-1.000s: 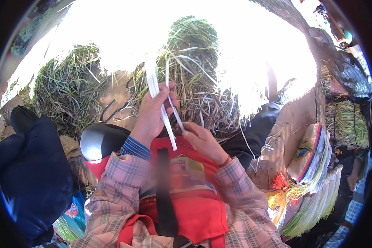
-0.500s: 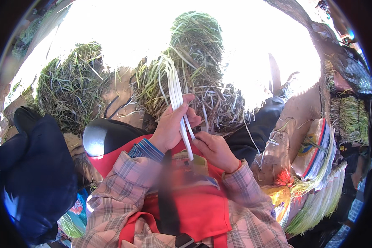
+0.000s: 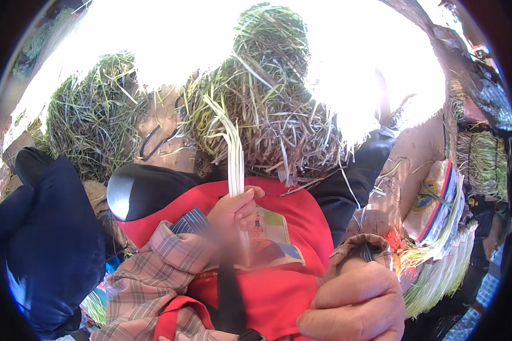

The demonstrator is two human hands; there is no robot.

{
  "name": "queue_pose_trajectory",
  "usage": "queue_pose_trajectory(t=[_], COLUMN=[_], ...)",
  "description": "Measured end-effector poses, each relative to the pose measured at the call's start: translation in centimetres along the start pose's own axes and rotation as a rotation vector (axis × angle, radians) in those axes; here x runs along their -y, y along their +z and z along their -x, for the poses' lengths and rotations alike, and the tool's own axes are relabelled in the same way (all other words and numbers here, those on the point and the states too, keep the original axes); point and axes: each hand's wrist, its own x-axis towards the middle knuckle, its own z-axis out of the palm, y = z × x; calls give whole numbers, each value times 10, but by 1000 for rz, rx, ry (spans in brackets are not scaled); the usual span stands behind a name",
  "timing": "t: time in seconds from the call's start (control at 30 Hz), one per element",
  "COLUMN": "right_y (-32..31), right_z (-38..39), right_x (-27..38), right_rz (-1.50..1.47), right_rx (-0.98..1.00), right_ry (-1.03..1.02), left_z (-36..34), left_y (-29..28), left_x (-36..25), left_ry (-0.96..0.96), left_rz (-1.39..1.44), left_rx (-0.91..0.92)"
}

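Note:
A slim bunch of white stalks (image 3: 234, 156) with pale, bent, yellow-green tips stands nearly upright over my lap. My left hand (image 3: 236, 210) is closed around its lower part, thumb across the front. Close to the camera at the lower right, my right hand (image 3: 358, 301) is raised with its fingers curled in. Whatever it may hold is hidden. Below both hands spreads a red apron (image 3: 307, 216). Beyond the bunch lies a big heap of tangled green and dry leaves (image 3: 267, 113).
Another leafy heap (image 3: 96, 113) lies at the left, behind dark blue cloth (image 3: 51, 238). On the right are a striped white sack (image 3: 429, 204), red-orange strands (image 3: 393, 244), sorted white-green stalks (image 3: 444, 273) and a green bundle (image 3: 484, 162). Glare whites out the far ground.
My right hand has left the stalks and come up toward the camera on the right. My left hand has shifted lower and slightly left, and the bunch now stands straighter.

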Motion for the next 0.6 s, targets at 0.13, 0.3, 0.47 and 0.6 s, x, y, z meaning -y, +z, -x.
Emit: queue_pose_trajectory(t=[0.13,0.3,0.47,0.6], right_y=[-12,-11,2,-1], right_z=[19,75,124,127], right_x=[-21,-116,-280,-302], right_rz=[-61,-119,-217,-541], right_rx=[-94,-605,-604,-585], right_ry=[-127,807,905,899], left_z=[4,-5,-22,-27], left_y=[16,30,40,28], left_x=[-13,-60,-71,-71], left_ry=[80,635,546,493], left_rz=[-140,-156,-100,-10], left_rx=[-100,149,170,159])
